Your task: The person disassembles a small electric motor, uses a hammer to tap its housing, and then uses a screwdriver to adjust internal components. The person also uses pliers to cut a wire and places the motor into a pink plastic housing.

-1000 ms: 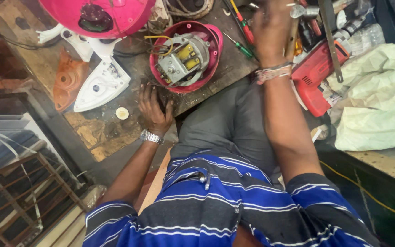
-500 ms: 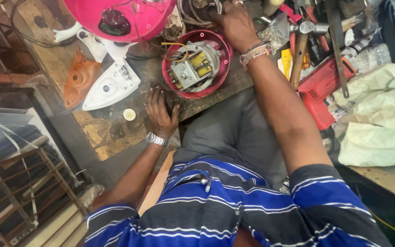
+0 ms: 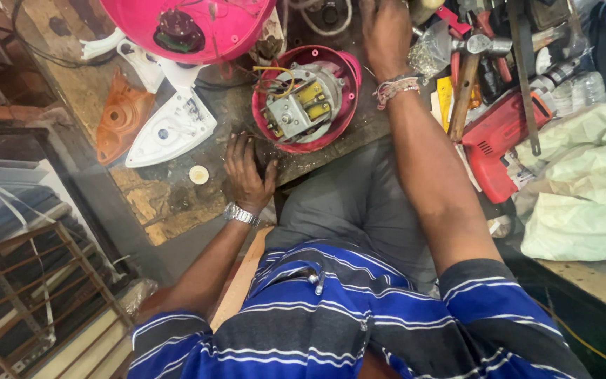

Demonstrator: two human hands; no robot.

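- Bare skin of the left hand [image 3: 248, 175] is laid flat on the bench [image 3: 170, 203], fingers spread and nothing held; half a second ago it lay at the same spot by the bench edge.
- Reach is the change: the right hand [image 3: 386, 31] has been carried from the tool pile to the far side of the red motor housing [image 3: 308, 98]; its fingers are cut off by the picture edge, so whether anything is gripped cannot be told.
- Exposed inside the housing is a grey motor with yellow parts [image 3: 296, 105], just beyond the left fingertips.
- Judged from this, the housing is being steadied rather than opened.
- Further out, a wooden-handled hammer [image 3: 466, 84] and a red drill [image 3: 496, 144] are seen right, a white iron [image 3: 170, 130] left.
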